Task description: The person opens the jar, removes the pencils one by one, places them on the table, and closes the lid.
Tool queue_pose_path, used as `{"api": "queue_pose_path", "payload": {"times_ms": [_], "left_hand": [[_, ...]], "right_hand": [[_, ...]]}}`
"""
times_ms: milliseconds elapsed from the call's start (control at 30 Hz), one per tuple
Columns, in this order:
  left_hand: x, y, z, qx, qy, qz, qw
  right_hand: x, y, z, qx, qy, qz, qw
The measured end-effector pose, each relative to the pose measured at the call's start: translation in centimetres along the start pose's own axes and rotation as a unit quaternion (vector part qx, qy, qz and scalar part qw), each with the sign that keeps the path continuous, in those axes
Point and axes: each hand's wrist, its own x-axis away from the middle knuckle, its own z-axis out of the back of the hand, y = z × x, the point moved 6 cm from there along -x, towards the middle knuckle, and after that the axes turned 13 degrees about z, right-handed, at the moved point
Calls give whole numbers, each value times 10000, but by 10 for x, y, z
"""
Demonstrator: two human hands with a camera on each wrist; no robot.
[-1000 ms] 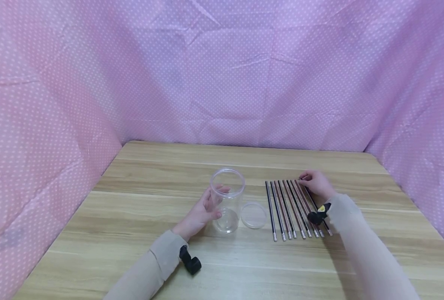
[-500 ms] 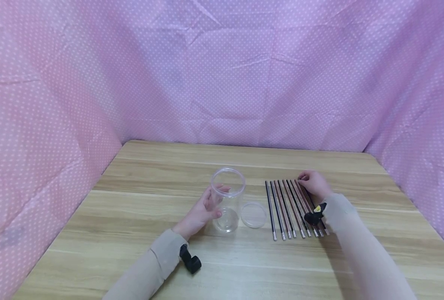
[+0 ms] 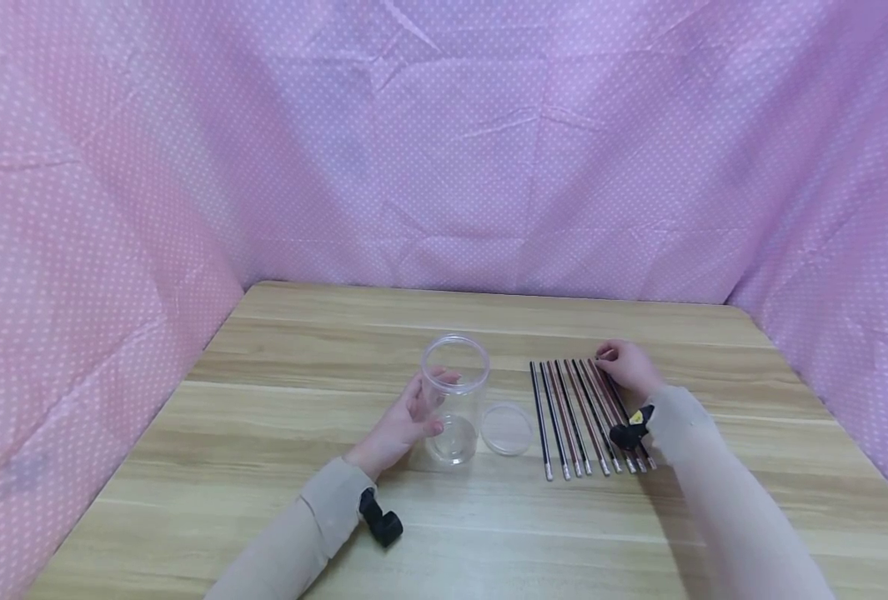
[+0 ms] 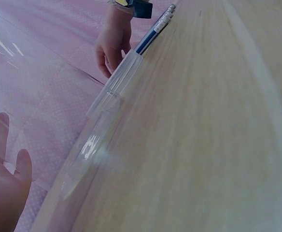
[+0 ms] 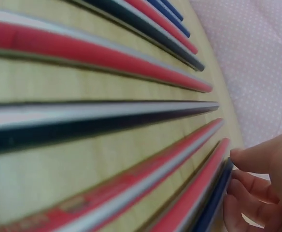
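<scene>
A clear plastic jar [image 3: 454, 408] stands upright on the table without a lid on it. My left hand [image 3: 398, 425] holds it from the left, thumb at the front and fingers behind. Several pencils [image 3: 574, 417], dark and red striped with eraser ends toward me, lie side by side on the right. At the far end of the rightmost pencil is my right hand [image 3: 629, 367]. In the right wrist view its thumb and fingers pinch the tip of that dark blue pencil [image 5: 213, 203]. The wrist camera covers part of the row in the head view.
A round clear lid [image 3: 507, 429] lies flat between the jar and the pencils. The wooden table [image 3: 301, 350] is bounded at the back and sides by a pink dotted cloth [image 3: 459, 167].
My right hand has shifted slightly left with the rightmost pencil, whose eraser end now lies closer to its neighbour. The left hand and the jar stay in place.
</scene>
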Motion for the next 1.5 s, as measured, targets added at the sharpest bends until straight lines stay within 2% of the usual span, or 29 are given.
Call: {"api": "queue_pose_path", "payload": {"times_ms": [267,600,1100,1367,1500], "left_hand": [[1,0,-1,-32,21,41,10000],[1,-1,-1,-55,46,51,10000],[1,-2,-1,-49,7,-25,10000],[1,-1,-2,-30,15,-42,10000],[2,0,-3,-2,9,-39,10000]], "right_hand": [[4,-9,16,-378,85,-73,9992],[4,-36,27,-386,112,316,9987],[2,-102,16,-311,-182,1129,9930],[7,-139,4,-278,-248,1997,9792],[11,-152,-7,-81,-401,2310,9721]]}}
